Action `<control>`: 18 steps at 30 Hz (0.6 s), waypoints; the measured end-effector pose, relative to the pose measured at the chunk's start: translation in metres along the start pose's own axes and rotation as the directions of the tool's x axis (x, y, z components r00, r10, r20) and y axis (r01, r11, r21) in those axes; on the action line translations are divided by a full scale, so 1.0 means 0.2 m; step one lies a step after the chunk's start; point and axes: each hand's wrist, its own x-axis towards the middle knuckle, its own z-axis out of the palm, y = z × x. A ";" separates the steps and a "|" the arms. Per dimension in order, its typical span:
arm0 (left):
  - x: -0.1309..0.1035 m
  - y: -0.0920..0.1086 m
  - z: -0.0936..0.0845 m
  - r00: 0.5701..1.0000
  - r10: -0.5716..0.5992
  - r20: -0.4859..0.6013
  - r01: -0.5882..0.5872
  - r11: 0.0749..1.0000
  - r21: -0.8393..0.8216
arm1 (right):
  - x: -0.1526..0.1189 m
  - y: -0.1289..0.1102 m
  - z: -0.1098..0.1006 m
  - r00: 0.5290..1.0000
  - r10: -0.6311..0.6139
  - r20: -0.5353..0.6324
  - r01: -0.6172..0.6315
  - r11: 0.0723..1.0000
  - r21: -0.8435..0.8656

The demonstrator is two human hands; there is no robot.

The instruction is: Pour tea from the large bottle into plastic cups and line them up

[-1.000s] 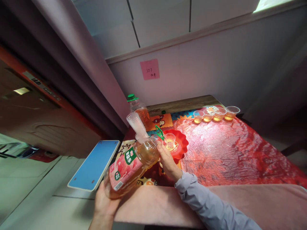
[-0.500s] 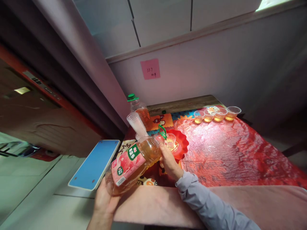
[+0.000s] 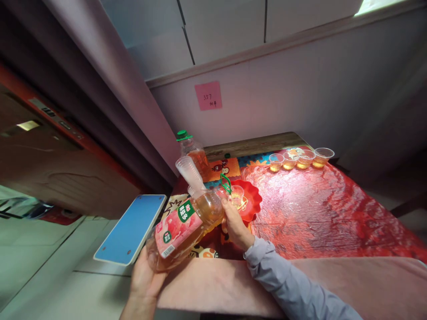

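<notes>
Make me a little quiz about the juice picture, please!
1. True or false: the big juice bottle is standing upright on the table.
2. How many filled little cups stand in a row at the back of the red cloth?
3. Which hand supports the bottom of the tilted bottle? A) left hand B) right hand

Key:
1. False. It is tilted, its neck pointing at the cup in the red dish.
2. Four.
3. A. The right hand is up near the neck.
</notes>
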 end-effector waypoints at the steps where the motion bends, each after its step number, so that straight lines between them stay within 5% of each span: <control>1: 0.00 0.00 0.00 1.000 0.001 -0.015 -0.001 1.000 0.010 | 0.00 0.00 0.00 1.000 0.010 -0.003 -0.010 1.000 0.010; 8: -0.03 -0.01 0.05 0.998 -0.013 0.060 0.015 0.999 -0.028 | 0.00 0.00 0.00 0.998 0.060 -0.022 -0.060 0.998 0.030; 18: 0.00 0.00 0.01 0.999 0.026 -0.046 -0.023 0.998 0.056 | 0.02 0.00 0.00 0.999 -0.029 -0.021 0.028 1.000 -0.011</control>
